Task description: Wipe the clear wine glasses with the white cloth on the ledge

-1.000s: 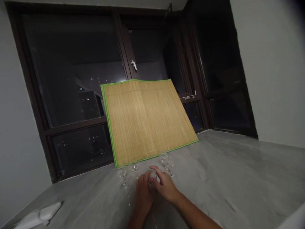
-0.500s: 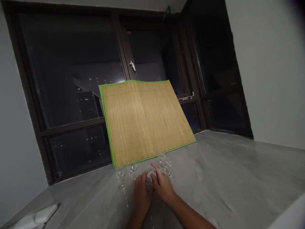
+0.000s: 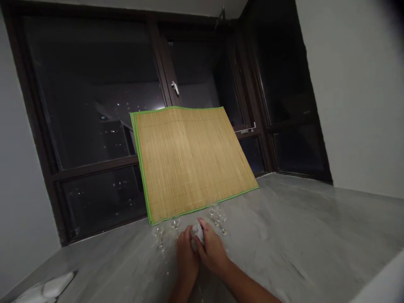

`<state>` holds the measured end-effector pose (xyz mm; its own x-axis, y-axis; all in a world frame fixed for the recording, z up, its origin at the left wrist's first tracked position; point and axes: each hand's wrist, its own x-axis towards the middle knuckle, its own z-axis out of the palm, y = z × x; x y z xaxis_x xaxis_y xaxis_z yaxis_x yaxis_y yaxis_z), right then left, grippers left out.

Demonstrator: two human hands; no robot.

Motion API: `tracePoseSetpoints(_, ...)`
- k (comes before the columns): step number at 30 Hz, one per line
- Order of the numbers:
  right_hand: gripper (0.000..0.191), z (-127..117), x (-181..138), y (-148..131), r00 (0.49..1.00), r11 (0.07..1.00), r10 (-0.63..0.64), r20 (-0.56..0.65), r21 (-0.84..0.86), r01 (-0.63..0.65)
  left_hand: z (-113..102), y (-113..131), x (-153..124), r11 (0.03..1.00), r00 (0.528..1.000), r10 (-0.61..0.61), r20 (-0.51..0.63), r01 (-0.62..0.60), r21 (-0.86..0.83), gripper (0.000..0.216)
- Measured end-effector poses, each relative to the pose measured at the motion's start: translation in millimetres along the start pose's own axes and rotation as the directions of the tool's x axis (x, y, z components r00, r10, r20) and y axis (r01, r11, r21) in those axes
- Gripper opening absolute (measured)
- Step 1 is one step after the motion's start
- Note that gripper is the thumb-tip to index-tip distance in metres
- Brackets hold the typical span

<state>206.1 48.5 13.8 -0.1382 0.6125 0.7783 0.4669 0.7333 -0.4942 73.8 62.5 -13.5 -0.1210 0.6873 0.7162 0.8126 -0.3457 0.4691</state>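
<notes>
Close to the counter's middle, my two hands meet around a crumpled white cloth or tissue (image 3: 197,232). My left hand (image 3: 187,252) is closed round what looks like the bowl of a clear stemmed glass, mostly hidden by the fingers; a thin bright line like a stem shows below. With bent fingers, my right hand (image 3: 212,248) presses the white cloth at the bowl. Left of my hands stand a clear stemmed glass (image 3: 158,231) and another glass (image 3: 174,224) behind it. On the right, more stemmed glasses (image 3: 220,214) stand close together.
A bamboo mat (image 3: 195,155) with green edging leans against the dark windows behind the glasses. The grey marbled counter (image 3: 284,235) spreads to both sides. A white packet (image 3: 50,288) lies at the lower left. A window handle (image 3: 175,88) is above the mat.
The right hand has turned and shifted slightly left, its index finger now lower. More of the white cloth shows between the hands. The glasses and mat stay put.
</notes>
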Motion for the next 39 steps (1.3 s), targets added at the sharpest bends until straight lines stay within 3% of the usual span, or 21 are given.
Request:
tracePoseSetpoints(6, 0.056, -5.8, 3.1, 4.2, 0.999, 0.999, 0.004, -0.051, -0.042, -0.006, -0.8, -1.0, 0.0, 0.997, 0.997, -0.076, 0.005, 0.076, -0.002, 0.047)
tracePoseSetpoints(11, 0.056, -3.1, 2.4, 15.9, 0.998, 1.0, -0.005, 0.058, 0.022, 0.003, -3.5, 0.6, -0.7, 0.995, 0.997, -0.079, -0.01, 0.079, 0.065, 0.046)
tracePoseSetpoints(18, 0.052, 0.2, 5.3, 19.6, 0.991, 0.986, 0.133, 0.007, 0.1, -0.133, -3.8, 0.5, -2.6, 0.985, 0.995, -0.097, 0.005, 0.095, 0.146, 0.046)
tracePoseSetpoints(23, 0.061, -4.8, 4.6, 13.5, 0.99, 0.986, 0.14, 0.007, 0.09, -0.14, -2.4, 0.8, -3.6, 0.985, 0.995, -0.079, 0.06, 0.069, 0.161, 0.045)
tracePoseSetpoints(28, 0.054, -4.6, 7.8, 10.1, 0.976, 0.977, 0.208, -0.057, 0.061, -0.205, -6.9, 8.8, -4.2, 0.972, 0.995, -0.003, 0.105, -0.021, 0.232, 0.048)
tracePoseSetpoints(32, 0.056, -2.2, 10.3, 11.6, 0.979, 0.985, 0.168, -0.118, 0.052, -0.163, -9.1, 14.8, -5.3, 0.958, 0.994, 0.015, 0.113, -0.047, 0.283, 0.047)
tracePoseSetpoints(39, 0.058, 1.6, 8.5, 9.4, 0.994, 0.994, 0.102, 0.038, 0.029, -0.103, -11.3, 13.8, -4.2, 0.916, 1.0, -0.005, 0.03, -0.008, 0.402, 0.041)
